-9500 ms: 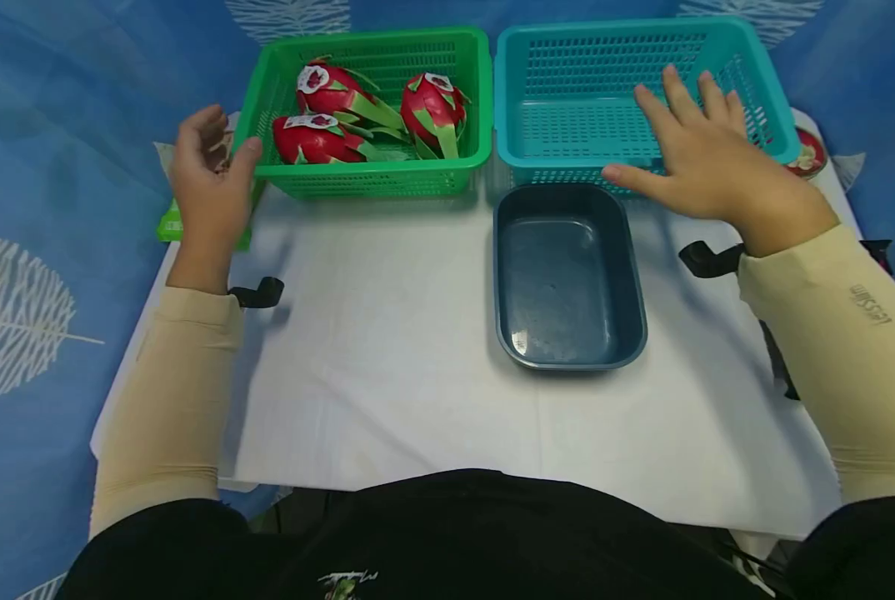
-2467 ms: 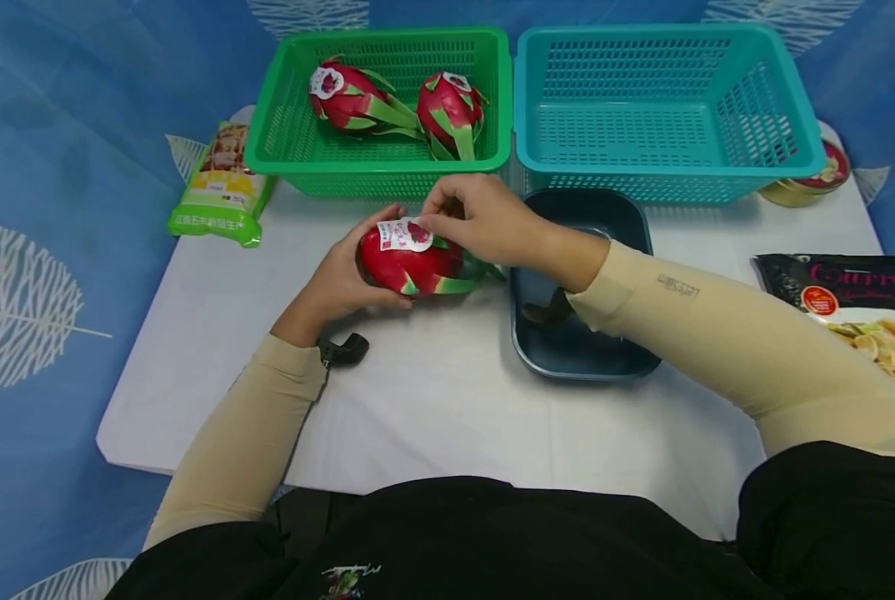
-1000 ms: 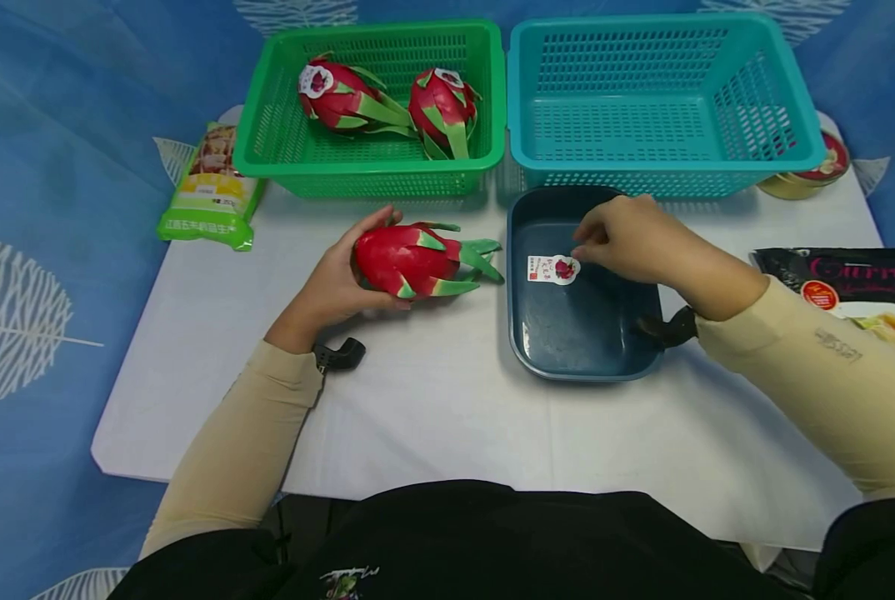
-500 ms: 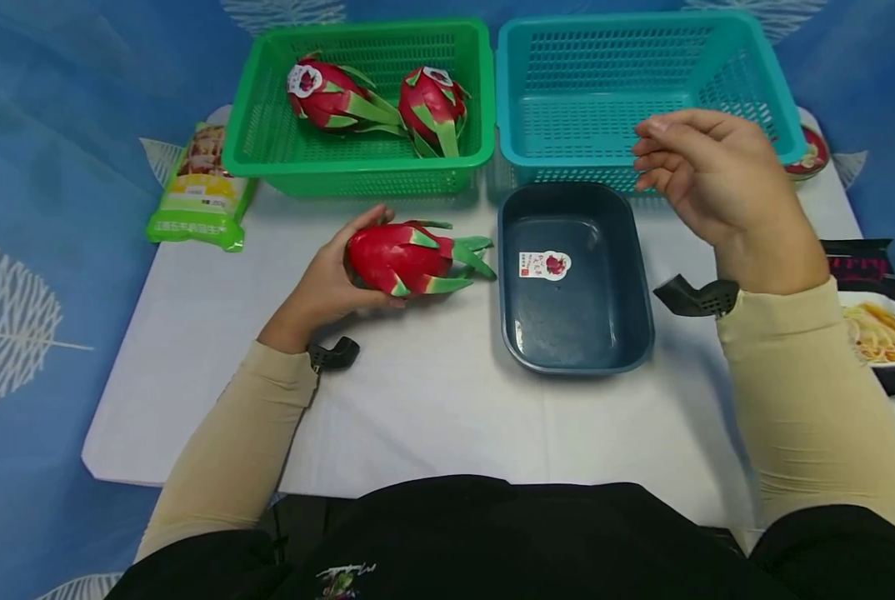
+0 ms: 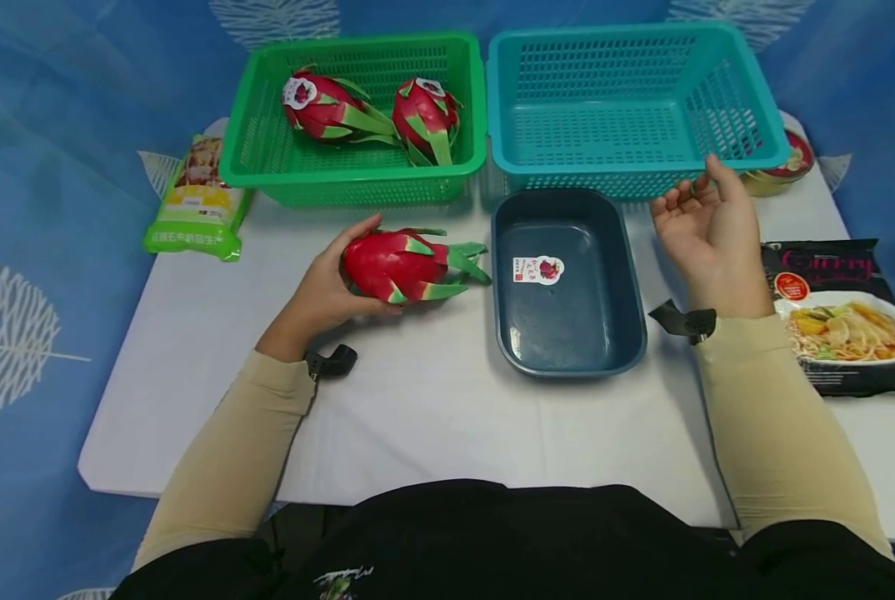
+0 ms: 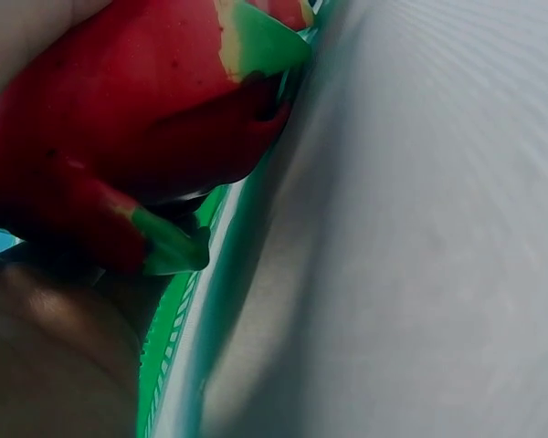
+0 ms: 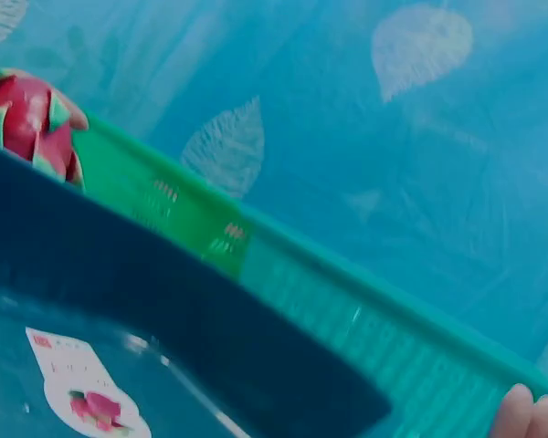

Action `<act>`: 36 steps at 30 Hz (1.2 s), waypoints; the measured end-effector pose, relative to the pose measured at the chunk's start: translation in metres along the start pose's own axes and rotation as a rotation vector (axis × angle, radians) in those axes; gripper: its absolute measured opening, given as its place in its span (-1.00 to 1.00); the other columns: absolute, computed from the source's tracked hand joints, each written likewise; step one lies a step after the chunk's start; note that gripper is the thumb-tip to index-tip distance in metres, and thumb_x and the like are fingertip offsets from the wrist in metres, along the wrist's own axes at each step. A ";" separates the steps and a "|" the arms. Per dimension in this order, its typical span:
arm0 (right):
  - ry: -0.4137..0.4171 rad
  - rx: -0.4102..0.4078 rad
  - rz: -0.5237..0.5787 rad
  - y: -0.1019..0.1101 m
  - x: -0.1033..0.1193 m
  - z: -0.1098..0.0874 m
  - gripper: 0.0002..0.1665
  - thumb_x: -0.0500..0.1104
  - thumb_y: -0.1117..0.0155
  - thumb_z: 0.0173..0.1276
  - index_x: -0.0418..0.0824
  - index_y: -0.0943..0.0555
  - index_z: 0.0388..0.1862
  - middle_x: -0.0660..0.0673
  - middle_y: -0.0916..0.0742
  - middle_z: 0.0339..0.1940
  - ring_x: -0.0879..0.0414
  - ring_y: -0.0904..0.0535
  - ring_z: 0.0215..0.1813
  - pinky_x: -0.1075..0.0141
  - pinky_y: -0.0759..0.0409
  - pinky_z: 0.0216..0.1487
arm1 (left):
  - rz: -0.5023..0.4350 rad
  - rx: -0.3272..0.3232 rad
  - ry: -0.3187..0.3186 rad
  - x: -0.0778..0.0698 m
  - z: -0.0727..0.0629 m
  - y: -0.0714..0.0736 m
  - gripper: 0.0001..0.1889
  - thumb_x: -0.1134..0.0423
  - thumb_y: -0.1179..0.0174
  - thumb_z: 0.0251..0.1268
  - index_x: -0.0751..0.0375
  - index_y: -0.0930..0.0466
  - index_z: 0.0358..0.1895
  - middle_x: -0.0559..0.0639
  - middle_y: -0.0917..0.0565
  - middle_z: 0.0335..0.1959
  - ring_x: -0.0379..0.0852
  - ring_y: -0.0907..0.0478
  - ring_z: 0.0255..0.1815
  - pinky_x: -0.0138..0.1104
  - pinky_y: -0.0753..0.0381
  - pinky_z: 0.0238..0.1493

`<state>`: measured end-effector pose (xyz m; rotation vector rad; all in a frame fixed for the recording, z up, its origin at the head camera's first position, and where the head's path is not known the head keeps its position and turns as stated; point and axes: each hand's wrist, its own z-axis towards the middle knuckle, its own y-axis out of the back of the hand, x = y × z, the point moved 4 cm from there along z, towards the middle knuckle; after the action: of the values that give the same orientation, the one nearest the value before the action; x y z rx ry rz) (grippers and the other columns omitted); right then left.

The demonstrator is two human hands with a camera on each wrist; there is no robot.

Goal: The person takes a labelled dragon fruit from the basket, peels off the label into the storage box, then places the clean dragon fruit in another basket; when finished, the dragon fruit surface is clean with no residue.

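Observation:
My left hand grips a red dragon fruit with green scales over the white table, left of the dark blue tub. No label shows on the side of this fruit that faces the head camera. Inside the tub lies a white label with a fruit picture, seen also in the right wrist view. My right hand is palm up to the right of the tub, fingers loosely bent and holding nothing, close to the front of the turquoise basket.
Two labelled dragon fruits, one of them leftmost, lie in the green basket. A snack packet sits at left, a black curry noodle packet at right. Behind it is a round tin.
Earlier all three fruits lay in the green basket. One was lifted out, its label peeled off and put in the tub. Since then my right hand has withdrawn to the right and turned palm up.

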<state>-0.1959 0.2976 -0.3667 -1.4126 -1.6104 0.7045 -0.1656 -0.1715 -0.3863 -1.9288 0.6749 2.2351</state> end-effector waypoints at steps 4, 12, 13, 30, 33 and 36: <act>0.038 -0.016 0.099 0.009 0.002 0.012 -0.74 -0.24 -0.41 0.51 -0.24 -0.48 -0.04 -0.20 -0.55 -0.18 -0.12 -0.48 -0.24 0.07 -0.53 -0.15 | 0.017 -0.004 0.010 0.000 0.000 0.000 0.14 0.54 -0.65 -0.06 0.20 -0.20 0.65 0.17 -0.31 0.54 0.05 -0.27 0.50 -0.09 -0.65 0.20; 0.093 0.025 0.210 0.009 0.005 0.021 -0.78 -0.34 -0.29 0.56 -0.31 -0.50 0.09 -0.28 -0.60 -0.18 -0.20 -0.59 -0.23 0.03 -0.68 -0.09 | 0.024 -0.001 -0.005 -0.003 0.001 -0.001 0.14 0.54 -0.65 -0.07 0.20 -0.20 0.65 0.19 -0.32 0.54 0.06 -0.28 0.49 -0.09 -0.65 0.19; 0.091 0.029 0.211 0.008 0.005 0.021 -0.78 -0.35 -0.28 0.57 -0.32 -0.49 0.09 -0.28 -0.60 -0.18 -0.20 -0.59 -0.23 0.03 -0.68 -0.08 | 0.026 -0.001 -0.004 -0.004 0.001 -0.001 0.14 0.54 -0.65 -0.07 0.20 -0.20 0.65 0.19 -0.31 0.54 0.06 -0.28 0.49 -0.10 -0.65 0.20; 0.138 0.101 0.201 0.011 0.004 0.024 -0.86 -0.38 -0.20 0.60 -0.41 -0.48 0.02 -0.34 -0.61 -0.24 -0.21 -0.62 -0.22 0.02 -0.70 -0.08 | 0.089 -0.010 -0.060 -0.017 -0.005 0.005 0.08 0.53 -0.67 -0.08 0.10 -0.31 0.61 0.14 -0.41 0.49 0.06 -0.36 0.44 -0.17 -0.67 0.15; 0.142 0.109 0.206 0.012 0.004 0.022 -0.86 -0.39 -0.22 0.58 -0.42 -0.47 0.01 -0.35 -0.61 -0.25 -0.22 -0.61 -0.23 0.01 -0.70 -0.11 | 0.138 -0.019 -0.095 -0.024 -0.005 0.010 0.06 0.52 -0.68 -0.08 0.11 -0.34 0.58 0.09 -0.45 0.45 0.04 -0.38 0.42 -0.21 -0.68 0.13; 0.145 0.119 0.215 0.011 0.004 0.021 -0.86 -0.41 -0.24 0.56 -0.44 -0.48 -0.01 -0.36 -0.60 -0.27 -0.23 -0.61 -0.25 -0.01 -0.71 -0.13 | 0.154 -0.025 -0.146 -0.030 -0.003 0.014 0.05 0.53 -0.69 -0.12 0.17 -0.37 0.55 0.10 -0.47 0.43 0.05 -0.40 0.40 -0.22 -0.68 0.13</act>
<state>-0.2085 0.3064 -0.3847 -1.5265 -1.2967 0.7885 -0.1621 -0.1792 -0.3539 -1.7572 0.8023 2.4576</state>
